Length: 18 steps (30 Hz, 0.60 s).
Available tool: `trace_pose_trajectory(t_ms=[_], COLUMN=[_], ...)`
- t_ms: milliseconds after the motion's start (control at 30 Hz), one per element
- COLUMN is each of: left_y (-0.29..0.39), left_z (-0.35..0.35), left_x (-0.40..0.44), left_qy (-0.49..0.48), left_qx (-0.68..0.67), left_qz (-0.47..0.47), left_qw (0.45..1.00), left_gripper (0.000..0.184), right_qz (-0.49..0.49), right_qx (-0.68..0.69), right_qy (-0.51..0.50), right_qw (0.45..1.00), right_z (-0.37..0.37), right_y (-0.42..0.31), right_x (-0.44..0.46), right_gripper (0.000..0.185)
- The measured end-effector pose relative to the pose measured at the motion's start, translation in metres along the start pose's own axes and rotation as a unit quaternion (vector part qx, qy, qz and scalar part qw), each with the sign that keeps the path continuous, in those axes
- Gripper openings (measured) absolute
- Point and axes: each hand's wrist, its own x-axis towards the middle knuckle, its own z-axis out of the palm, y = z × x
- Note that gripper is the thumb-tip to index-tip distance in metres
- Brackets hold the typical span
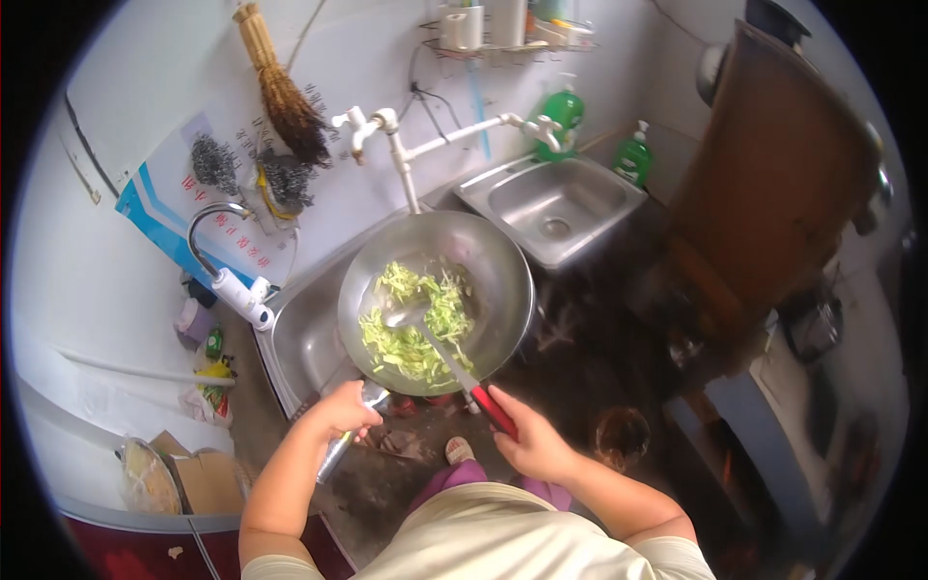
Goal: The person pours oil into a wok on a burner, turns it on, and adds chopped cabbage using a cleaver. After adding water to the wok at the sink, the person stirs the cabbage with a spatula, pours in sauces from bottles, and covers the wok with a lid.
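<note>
My left hand [340, 411] is closed around the silver handle [335, 456] of a large metal wok [501, 266]. The wok is over the near edge of the left sink [302, 333] and covers much of it. Chopped pale-green vegetables [411, 350] lie in the bottom of the wok. My right hand [532, 435] grips the red handle of a ladle [447, 358]; its metal bowl rests among the vegetables.
A white tap [237, 295] arches over the left sink. Behind the wok stands a white pipe with taps [401, 164]. A small sink [565, 208], green bottles [633, 159] and a large brown board [773, 164] are to the right. A brush [285, 97] hangs on the wall.
</note>
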Motion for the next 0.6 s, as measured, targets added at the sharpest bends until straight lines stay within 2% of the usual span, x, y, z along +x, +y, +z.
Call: trace_pose_trajectory(t_ms=[33,100,167,233,300,367,400,600], left_y=[0.005,0.016,0.021,0.024,0.032,0.041,0.048,0.083], left_z=[0.011,0.038,0.075,0.109,0.147,0.190,0.213,0.346], left_x=[-0.012,-0.030,-0.041,-0.045,-0.052,-0.056,-0.063,-0.059], left_qy=[-0.015,-0.045,-0.071,-0.111,-0.150,-0.188,-0.211,-0.326], left_qx=[0.016,0.047,0.052,0.077,0.094,0.113,0.123,0.256], left_qz=[0.007,0.019,0.041,0.047,0.050,0.048,0.062,0.111], left_qw=[1.000,0.998,0.995,0.990,0.983,0.975,0.968,0.903], left_gripper=[0.037,0.033,0.029,0.029,0.029,0.028,0.026,0.025], right_qz=[0.030,-0.003,0.009,0.075,0.053,0.094,0.081,0.172], right_qx=[0.065,0.045,0.090,0.112,0.049,0.093,0.026,0.040], right_qy=[0.011,0.077,0.129,0.158,0.220,0.266,0.299,0.445], right_qw=[0.997,0.996,0.988,0.978,0.973,0.955,0.951,0.878], right_z=[-0.010,-0.022,-0.042,-0.058,-0.070,-0.082,-0.086,-0.102], right_y=[-0.011,-0.006,-0.010,-0.021,-0.016,-0.013,-0.011,-0.011], right_x=[-0.024,-0.068,-0.114,-0.165,-0.216,-0.263,-0.284,-0.394], right_gripper=[0.060,0.058,0.063,0.064,0.062,0.060,0.057,0.055])
